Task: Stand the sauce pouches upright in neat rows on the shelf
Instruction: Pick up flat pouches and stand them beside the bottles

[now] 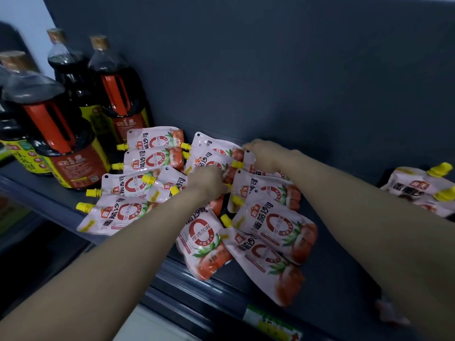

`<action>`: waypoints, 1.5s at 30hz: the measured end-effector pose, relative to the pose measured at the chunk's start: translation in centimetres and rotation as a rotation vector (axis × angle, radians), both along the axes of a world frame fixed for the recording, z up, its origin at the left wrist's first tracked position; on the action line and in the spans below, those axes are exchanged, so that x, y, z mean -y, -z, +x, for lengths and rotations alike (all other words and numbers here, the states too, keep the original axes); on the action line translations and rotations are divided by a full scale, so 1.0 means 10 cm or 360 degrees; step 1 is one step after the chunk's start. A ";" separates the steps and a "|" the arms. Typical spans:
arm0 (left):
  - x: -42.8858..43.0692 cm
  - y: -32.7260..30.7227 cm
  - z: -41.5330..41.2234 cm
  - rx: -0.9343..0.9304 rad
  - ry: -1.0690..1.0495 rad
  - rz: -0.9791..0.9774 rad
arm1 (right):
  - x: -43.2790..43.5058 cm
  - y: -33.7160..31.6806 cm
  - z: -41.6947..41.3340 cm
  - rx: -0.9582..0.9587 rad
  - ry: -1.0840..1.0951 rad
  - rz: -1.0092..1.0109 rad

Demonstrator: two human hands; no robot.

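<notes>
Head view looks down two bare forearms reaching side by side onto a dark shelf (344, 254) strewn with pink tomato sauce pouches (273, 225). The left hand (208, 180) is seen from its back, knuckles up and fingers curled under, gripping the middle pouch (211, 160) just beside its yellow spout (237, 164); the fingertips themselves are hidden under the hand. The right hand (264, 153) lies further back, close to the dark back panel (270, 70), with its wrist bent down and its fingers curled over the top edge of the rear pouch (251, 161), pinching it near the punched corner. The two hands are near each other but apart, with the yellow spout between them. Both arms stretch nearly straight from the lower corners of the frame, the left crossing over a pouch at the shelf front. Around the hands the pouches lie in a loose overlapping heap. To the left, four pouches (147, 158) overlap front to back with spouts pointing left. Two front pouches (266, 262) hang over the shelf's front edge. Tall dark sauce bottles (118, 94) with red handles stand at the left end of the shelf, and a few more pouches (418, 188) lie well apart at the far right.
</notes>
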State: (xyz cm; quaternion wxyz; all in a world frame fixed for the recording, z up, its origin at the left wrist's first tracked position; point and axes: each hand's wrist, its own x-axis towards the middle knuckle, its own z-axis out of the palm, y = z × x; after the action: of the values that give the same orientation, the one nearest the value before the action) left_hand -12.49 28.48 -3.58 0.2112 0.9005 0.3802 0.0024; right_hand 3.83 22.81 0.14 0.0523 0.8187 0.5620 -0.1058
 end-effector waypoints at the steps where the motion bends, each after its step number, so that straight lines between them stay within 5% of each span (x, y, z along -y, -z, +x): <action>1: 0.00 0.00 0.01 -0.0013 -0.0011 0.0010 | -0.02 0.01 0.01 0.0004 -0.0003 0.0019; 10: 0.05 -0.04 0.13 0.0012 -0.0128 -0.0233 | -0.01 0.01 0.10 -0.0049 0.0074 0.0185; 16: 0.12 -0.21 0.28 0.0584 -0.0096 -0.0597 | 0.22 -0.32 0.20 -0.0032 0.0114 0.0144; 22: 0.27 -0.52 0.67 0.0868 0.0227 -0.0556 | 0.76 -0.72 0.47 0.0033 0.0401 0.0215; 32: 0.53 -0.69 0.96 0.0905 0.0640 -0.0475 | 1.30 -0.65 0.55 -0.0094 0.1017 0.0359; 45: 0.51 -0.64 0.94 0.0499 0.0725 -0.0311 | 1.43 -0.63 0.50 -0.0087 0.1100 0.0429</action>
State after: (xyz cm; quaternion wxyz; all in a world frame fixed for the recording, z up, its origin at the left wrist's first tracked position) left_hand -3.06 23.41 2.85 0.3481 0.9267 0.1292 0.0575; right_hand 8.86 8.50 6.48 -0.1098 0.9566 0.2623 -0.0640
